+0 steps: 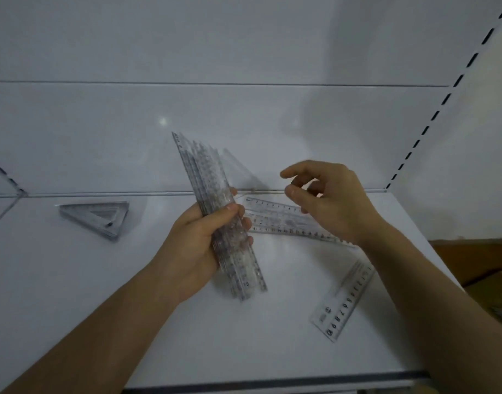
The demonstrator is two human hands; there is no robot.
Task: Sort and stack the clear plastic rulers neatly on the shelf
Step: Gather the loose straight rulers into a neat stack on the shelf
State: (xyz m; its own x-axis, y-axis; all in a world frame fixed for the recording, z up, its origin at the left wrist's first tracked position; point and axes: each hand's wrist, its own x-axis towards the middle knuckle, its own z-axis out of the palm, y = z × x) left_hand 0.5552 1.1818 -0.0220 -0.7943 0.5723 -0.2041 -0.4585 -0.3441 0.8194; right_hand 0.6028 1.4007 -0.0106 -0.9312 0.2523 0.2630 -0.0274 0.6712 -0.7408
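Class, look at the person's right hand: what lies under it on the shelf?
Under the right hand lie loose straight rulers flat on the white shelf. The hand and wrist cover their right ends, so their exact number stays unclear.

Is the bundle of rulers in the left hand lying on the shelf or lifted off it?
Lifted. The left hand grips the bundle of rulers around its middle, tilted, with both ends above the shelf.
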